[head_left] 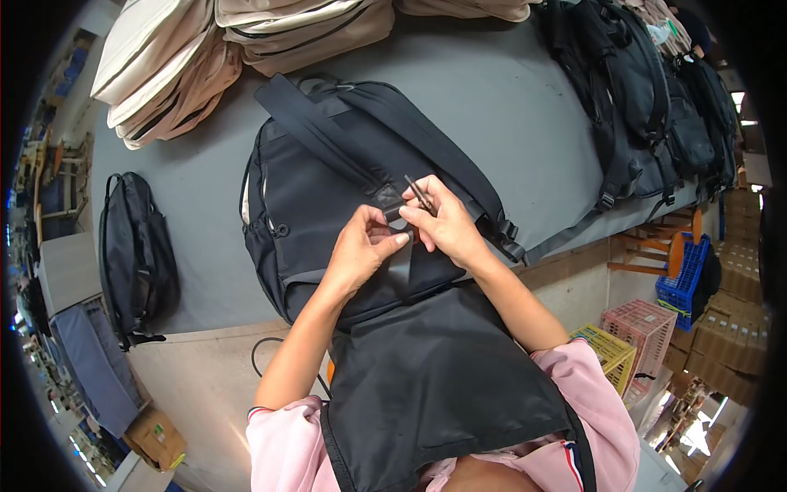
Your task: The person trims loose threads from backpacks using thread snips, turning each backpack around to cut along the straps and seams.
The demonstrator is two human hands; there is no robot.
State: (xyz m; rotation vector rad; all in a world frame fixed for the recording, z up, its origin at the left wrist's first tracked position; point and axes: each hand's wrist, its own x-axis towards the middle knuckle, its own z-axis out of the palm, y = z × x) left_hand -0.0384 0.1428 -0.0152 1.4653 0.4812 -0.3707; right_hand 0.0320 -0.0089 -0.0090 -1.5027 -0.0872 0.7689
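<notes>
A black backpack [316, 176] lies on the grey table with its shoulder straps facing up. Over its lower middle, my left hand [363, 246] pinches a dark strap buckle [395, 217] between thumb and fingers. My right hand [440, 220] meets it from the right, its fingers closed round a small dark pointed tool [419, 194] and its fingertips at the buckle's right edge. Below the buckle hangs a loose piece of webbing [400, 266]. The second shoulder strap [426, 135] curves down the right side of the bag.
Stacks of beige bags [307, 33] line the back of the grey table [525, 107]. More black backpacks [648, 107] lie at the right, and one black bag [139, 254] at the left. Plastic crates [643, 332], a wooden stool [674, 254] and cardboard boxes [725, 344] stand beyond the table.
</notes>
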